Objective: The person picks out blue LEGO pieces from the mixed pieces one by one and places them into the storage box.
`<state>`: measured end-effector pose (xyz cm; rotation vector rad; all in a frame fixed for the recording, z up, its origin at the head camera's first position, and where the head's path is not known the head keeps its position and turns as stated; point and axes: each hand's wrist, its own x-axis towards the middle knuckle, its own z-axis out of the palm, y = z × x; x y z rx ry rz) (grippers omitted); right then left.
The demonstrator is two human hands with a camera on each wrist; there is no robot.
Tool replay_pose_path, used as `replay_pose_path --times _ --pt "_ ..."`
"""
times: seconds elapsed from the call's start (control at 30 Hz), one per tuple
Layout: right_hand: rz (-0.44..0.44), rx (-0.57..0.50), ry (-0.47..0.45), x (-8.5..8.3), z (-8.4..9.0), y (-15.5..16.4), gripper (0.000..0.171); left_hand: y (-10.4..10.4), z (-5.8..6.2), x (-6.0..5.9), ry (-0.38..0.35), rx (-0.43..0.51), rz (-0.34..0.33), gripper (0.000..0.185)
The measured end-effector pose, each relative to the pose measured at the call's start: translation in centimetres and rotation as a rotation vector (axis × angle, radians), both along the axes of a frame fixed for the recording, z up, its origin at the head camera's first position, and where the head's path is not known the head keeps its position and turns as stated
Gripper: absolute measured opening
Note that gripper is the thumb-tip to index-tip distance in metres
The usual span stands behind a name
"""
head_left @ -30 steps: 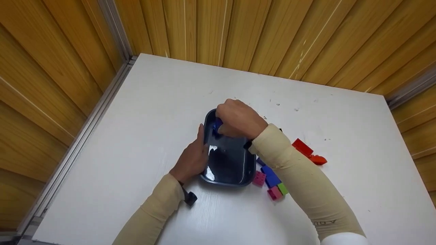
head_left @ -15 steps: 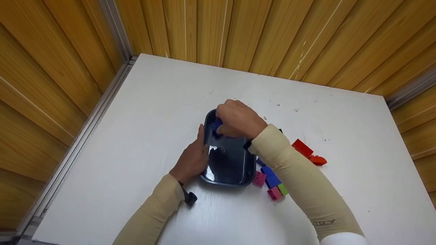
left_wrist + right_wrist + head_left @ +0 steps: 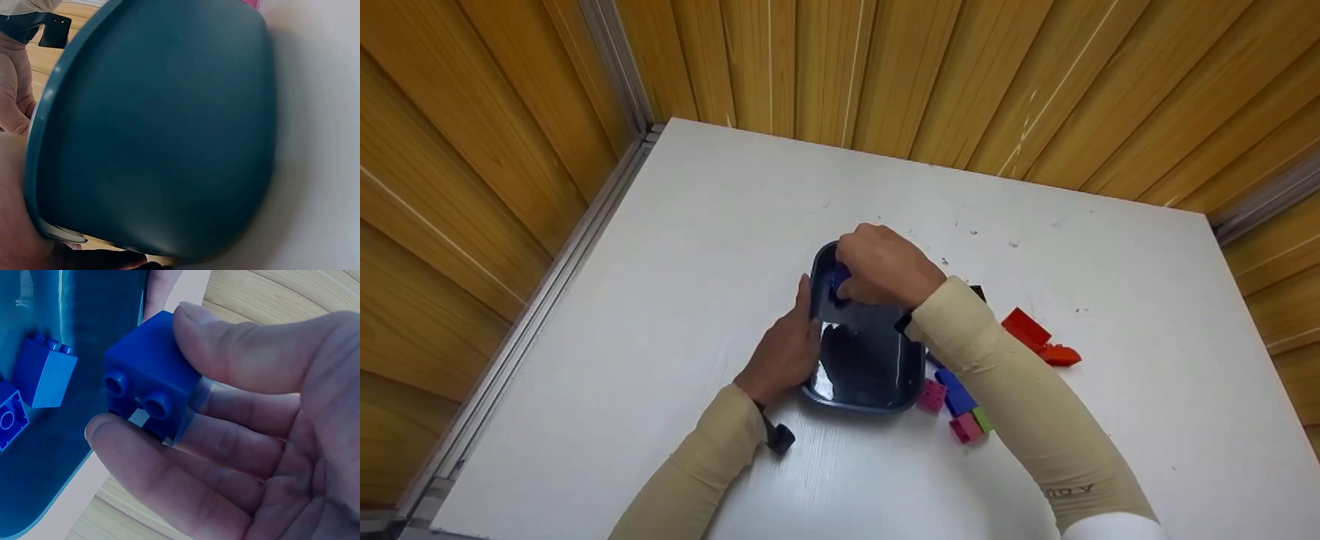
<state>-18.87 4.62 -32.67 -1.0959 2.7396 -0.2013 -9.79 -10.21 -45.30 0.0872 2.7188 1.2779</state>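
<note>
The dark blue tray [image 3: 862, 360] is glossy, smooth plastic, mirroring light. The blue brick [image 3: 149, 377] is smooth plastic with a soft sheen. The white desk [image 3: 660, 300] looks matt; the walls [image 3: 885, 67] are grained wood.

One dark blue tray [image 3: 864, 375] is being seen. Three blue bricks [image 3: 149, 377] are being counted in the right wrist view, one being pinched and two lying beyond the fingertips.
</note>
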Motion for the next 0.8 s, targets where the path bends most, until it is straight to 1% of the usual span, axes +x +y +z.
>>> replay_pose_path --times 0.13,0.37,0.57,0.7,0.8 --pt "0.002 -0.005 -0.013 -0.1 -0.2 0.0 0.011 0.0 0.0 0.0 0.0 0.006 -0.006 0.067" --pt "0.003 -0.001 0.0 0.0 -0.5 0.1 0.011 0.1 -0.1 0.0 0.013 0.007 -0.006 0.067" --pt "-0.004 0.013 -0.018 0.0 -0.8 0.1 0.01 0.1 -0.3 0.0 0.046 0.011 -0.017 0.067" --pt "0.025 -0.005 0.002 -0.1 -1.1 0.1 0.008 0.0 -0.2 0.0 0.044 0.024 -0.017 0.067" --pt "0.032 -0.008 0.02 -0.2 -1.1 0.0 0.008 -0.1 -0.1 0.1 0.034 0.031 -0.018 0.068"
